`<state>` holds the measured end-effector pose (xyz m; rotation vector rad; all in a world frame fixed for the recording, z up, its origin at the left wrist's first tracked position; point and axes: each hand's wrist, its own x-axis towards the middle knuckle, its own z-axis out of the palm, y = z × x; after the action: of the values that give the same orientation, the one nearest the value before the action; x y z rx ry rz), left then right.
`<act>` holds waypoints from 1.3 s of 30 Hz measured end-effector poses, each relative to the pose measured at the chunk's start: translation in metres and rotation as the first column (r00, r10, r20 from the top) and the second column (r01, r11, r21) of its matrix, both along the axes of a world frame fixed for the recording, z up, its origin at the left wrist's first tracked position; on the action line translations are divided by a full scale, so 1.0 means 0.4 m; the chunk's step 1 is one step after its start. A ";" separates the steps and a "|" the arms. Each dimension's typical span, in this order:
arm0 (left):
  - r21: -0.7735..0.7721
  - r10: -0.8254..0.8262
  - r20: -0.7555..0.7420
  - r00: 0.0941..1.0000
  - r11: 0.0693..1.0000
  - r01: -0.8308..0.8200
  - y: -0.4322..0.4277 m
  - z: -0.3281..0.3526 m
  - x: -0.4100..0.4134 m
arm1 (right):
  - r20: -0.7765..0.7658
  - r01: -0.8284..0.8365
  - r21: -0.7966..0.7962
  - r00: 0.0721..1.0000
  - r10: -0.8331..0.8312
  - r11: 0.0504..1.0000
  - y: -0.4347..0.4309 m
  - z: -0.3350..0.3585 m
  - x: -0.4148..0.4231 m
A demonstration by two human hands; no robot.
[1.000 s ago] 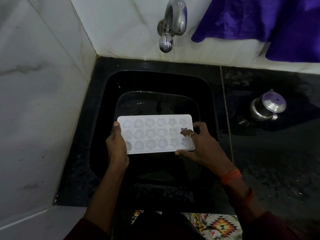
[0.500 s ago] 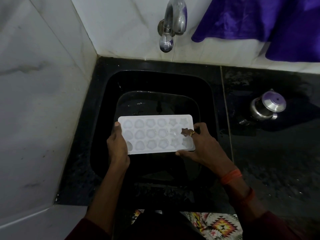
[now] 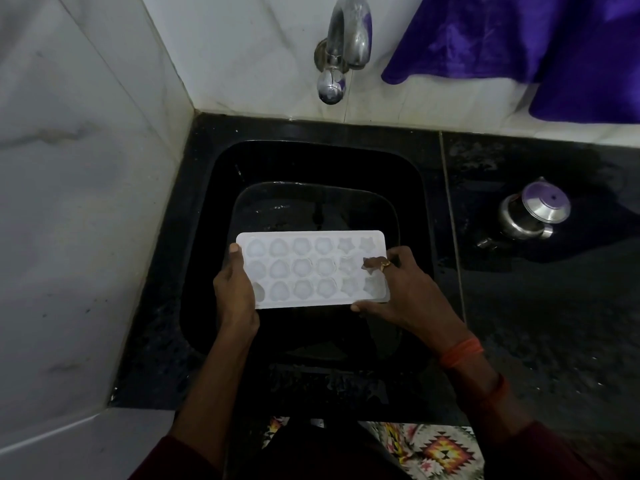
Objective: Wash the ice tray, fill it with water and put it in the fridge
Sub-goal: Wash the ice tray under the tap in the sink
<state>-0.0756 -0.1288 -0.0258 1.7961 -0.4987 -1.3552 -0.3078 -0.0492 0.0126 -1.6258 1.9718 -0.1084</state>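
A white ice tray (image 3: 311,268) with heart, flower and star shaped cells is held level over the black sink (image 3: 412,188). My left hand (image 3: 233,292) grips its left short edge, thumb on the rim. At the right end my right hand (image 3: 401,289) holds the tray, with a ringed finger pressed into a star cell and the thumb under the near edge. A chrome tap (image 3: 341,50) juts from the white wall above the sink; no water runs from it.
A steel jug with a lid (image 3: 533,211) stands on the wet black counter to the right of the sink. Purple cloth (image 3: 519,39) hangs on the back wall at the upper right. White marble wall (image 3: 86,202) closes the left side.
The tray and both hands have stayed almost still; the right finger shifted slightly within the star cells.
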 end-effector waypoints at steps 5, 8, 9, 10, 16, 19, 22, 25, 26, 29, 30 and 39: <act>0.004 0.003 0.000 1.000 1.000 -0.003 0.001 -0.002 0.000 | -0.041 -0.019 -0.024 0.999 0.018 1.000 0.002 0.002 -0.006; 0.007 0.012 -0.010 1.000 1.000 -0.012 0.002 -0.001 -0.002 | -0.024 -0.011 -0.070 1.000 0.009 0.997 0.003 0.011 -0.009; 0.006 0.015 -0.010 1.000 1.000 -0.015 0.001 -0.004 -0.002 | -0.013 -0.007 -0.080 1.000 0.006 0.997 0.004 0.014 -0.009; 0.006 0.019 -0.009 1.000 1.000 -0.018 0.001 -0.006 -0.002 | 0.001 -0.005 -0.086 1.000 0.005 0.996 0.005 0.017 -0.008; 0.013 0.023 -0.019 1.000 1.000 -0.023 0.000 -0.015 -0.001 | -0.015 -0.002 -0.042 1.000 0.001 0.999 0.005 0.027 0.000; 0.015 0.019 -0.008 1.000 1.000 -0.019 0.002 -0.018 -0.003 | -0.022 -0.016 0.001 1.000 0.016 1.000 0.001 0.021 -0.003; 0.023 0.007 -0.003 1.000 1.000 -0.007 0.001 -0.017 -0.006 | -0.060 -0.029 0.007 0.998 0.029 1.000 -0.001 0.018 -0.007; 0.020 0.009 -0.001 1.000 1.000 -0.009 -0.002 -0.016 -0.010 | -0.078 -0.030 -0.034 0.997 0.027 0.999 -0.003 0.022 -0.006; 0.017 0.010 0.000 1.000 1.000 -0.010 -0.002 -0.015 -0.010 | -0.070 -0.030 -0.050 0.997 0.026 0.998 -0.002 0.023 -0.006; 0.010 0.026 0.002 1.000 1.000 -0.026 -0.008 -0.017 -0.010 | -0.039 -0.024 -0.073 0.999 0.021 0.997 -0.003 0.023 -0.006; 0.010 0.028 0.000 1.000 1.000 -0.028 -0.009 -0.016 -0.010 | -0.034 -0.023 -0.073 0.999 0.021 0.997 -0.003 0.021 -0.006; 0.027 0.020 -0.006 1.000 0.999 -0.020 -0.008 -0.030 -0.007 | -0.055 -0.034 -0.002 0.998 0.034 0.999 -0.009 0.016 -0.007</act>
<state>-0.0786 -0.1322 -0.0376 1.8135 -0.4597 -1.3601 -0.3108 -0.0528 0.0191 -1.6803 1.9841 -0.0543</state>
